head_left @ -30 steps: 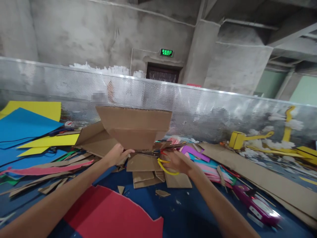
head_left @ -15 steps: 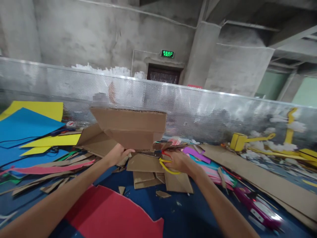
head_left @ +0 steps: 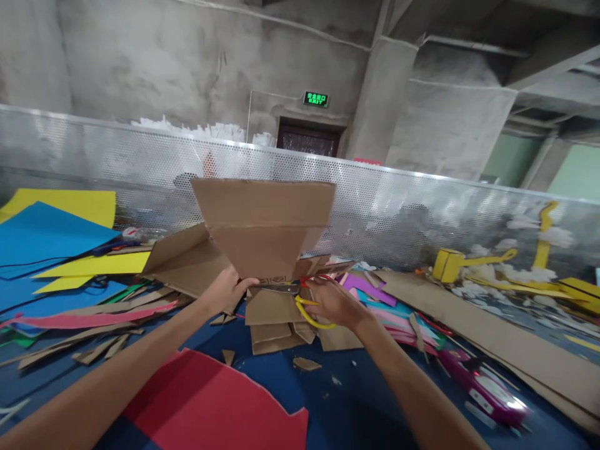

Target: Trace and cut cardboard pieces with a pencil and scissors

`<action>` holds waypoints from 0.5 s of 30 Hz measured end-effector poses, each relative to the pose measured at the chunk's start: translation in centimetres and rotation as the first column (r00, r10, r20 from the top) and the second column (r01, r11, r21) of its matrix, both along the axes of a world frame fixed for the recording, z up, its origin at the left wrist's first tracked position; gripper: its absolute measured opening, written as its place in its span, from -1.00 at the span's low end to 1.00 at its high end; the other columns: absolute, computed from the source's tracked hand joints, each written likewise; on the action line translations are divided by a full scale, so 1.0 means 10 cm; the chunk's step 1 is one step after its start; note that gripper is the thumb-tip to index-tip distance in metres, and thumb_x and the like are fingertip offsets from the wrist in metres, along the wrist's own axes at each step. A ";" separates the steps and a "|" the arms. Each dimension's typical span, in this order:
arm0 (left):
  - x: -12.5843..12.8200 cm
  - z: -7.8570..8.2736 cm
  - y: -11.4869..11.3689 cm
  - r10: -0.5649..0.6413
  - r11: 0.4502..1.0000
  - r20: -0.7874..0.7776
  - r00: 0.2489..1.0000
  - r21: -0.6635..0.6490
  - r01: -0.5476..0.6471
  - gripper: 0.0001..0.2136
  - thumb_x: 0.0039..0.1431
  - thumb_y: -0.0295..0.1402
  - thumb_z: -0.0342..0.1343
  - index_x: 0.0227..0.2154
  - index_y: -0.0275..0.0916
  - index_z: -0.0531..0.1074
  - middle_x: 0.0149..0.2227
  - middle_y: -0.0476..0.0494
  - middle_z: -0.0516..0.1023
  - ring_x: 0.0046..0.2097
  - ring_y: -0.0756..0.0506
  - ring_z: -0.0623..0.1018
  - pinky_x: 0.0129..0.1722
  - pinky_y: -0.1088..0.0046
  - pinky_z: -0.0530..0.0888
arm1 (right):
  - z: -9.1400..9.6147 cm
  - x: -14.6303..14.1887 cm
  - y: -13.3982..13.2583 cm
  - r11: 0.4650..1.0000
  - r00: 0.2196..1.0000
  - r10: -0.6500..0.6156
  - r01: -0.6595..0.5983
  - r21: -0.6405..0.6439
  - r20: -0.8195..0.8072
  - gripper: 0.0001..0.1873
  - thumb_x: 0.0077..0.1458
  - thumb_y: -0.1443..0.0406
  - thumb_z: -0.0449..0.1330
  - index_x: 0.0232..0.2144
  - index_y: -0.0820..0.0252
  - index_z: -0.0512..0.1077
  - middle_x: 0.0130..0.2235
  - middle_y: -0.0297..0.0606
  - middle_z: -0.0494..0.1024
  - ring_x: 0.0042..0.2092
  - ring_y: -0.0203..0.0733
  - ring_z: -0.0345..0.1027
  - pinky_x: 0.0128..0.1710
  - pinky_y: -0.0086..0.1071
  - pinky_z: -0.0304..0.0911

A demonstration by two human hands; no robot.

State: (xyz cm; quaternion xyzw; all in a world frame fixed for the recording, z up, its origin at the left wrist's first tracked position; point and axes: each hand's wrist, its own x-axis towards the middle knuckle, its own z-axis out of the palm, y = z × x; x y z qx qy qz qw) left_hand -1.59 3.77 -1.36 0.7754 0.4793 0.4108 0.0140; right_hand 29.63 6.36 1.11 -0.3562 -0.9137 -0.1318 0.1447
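Note:
An upright, folded piece of cardboard stands in front of me, its lower left edge pinched by my left hand. My right hand is closed round scissors with yellow and red handles. Their blades point left along the bottom of that cardboard, close to my left thumb. Whether the blades are biting into it I cannot tell. Below them lie smaller folded cardboard pieces on the blue table.
A red sheet lies nearest me. Blue sheets, yellow sheets and cardboard strips are on the left. On the right are a long cardboard strip, a purple device and a yellow box. A perforated metal panel stands behind.
The upright cardboard has risen and shifted slightly right, showing more of its face. My right hand and the scissors have moved a little left; my left hand keeps its grip.

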 end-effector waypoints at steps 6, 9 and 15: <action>-0.06 -0.03 0.05 0.007 0.992 0.069 0.998 -0.127 0.002 -0.57 0.26 -0.08 -0.03 -0.42 -0.29 0.59 -0.45 -0.11 0.64 -0.42 -0.07 0.55 -0.39 0.55 0.41 | 0.10 0.03 0.04 0.997 0.996 -0.077 0.078 -0.027 0.034 -0.47 0.12 0.00 0.20 0.05 0.14 0.46 0.03 -0.08 0.56 0.04 0.09 0.44 -0.01 -0.20 0.29; -0.06 -0.03 0.05 0.015 0.989 0.092 0.996 -0.147 -0.002 -0.56 0.25 -0.06 -0.02 -0.46 -0.32 0.57 -0.52 -0.09 0.61 -0.45 -0.06 0.53 -0.46 0.55 0.38 | 0.11 0.05 0.05 0.993 0.992 -0.115 0.117 -0.033 0.048 -0.48 0.10 0.01 0.21 0.05 0.11 0.47 0.01 -0.12 0.57 0.01 0.09 0.46 -0.06 -0.21 0.31; -0.02 -0.05 0.04 -0.016 1.000 0.065 0.998 -0.003 0.016 -0.65 0.27 -0.14 -0.02 -0.24 -0.23 0.60 -0.32 -0.14 0.67 -0.21 -0.13 0.60 -0.18 0.49 0.46 | 0.03 -0.02 -0.01 0.994 0.993 -0.112 0.112 0.009 0.041 -0.46 0.07 0.07 0.21 0.06 0.19 0.42 -0.01 -0.07 0.56 0.01 0.10 0.44 -0.01 -0.18 0.29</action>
